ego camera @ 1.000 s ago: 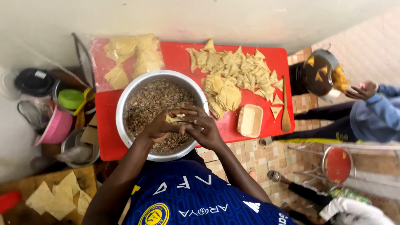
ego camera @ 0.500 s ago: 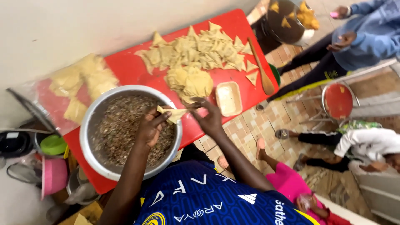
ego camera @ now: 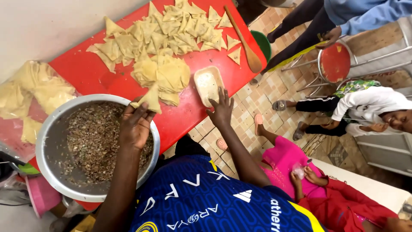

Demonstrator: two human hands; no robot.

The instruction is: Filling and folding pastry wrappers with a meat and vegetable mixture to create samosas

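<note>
While my left hand (ego camera: 136,126) pinches the folded pastry cone (ego camera: 149,99) over the rim of the filling bowl (ego camera: 51,141), point up toward the wrapper stack (ego camera: 165,77), my right hand (ego camera: 222,109) lies flat, fingers spread, touching the small paste dish (ego camera: 207,85) just ahead on the red board (ego camera: 86,73).

Wooden spoon (ego camera: 245,43), folded triangle pastries (ego camera: 171,25), round red stool (ego camera: 335,62)

Red table (ego camera: 90,73), pale yellow pastry triangles (ego camera: 171,25)
</note>
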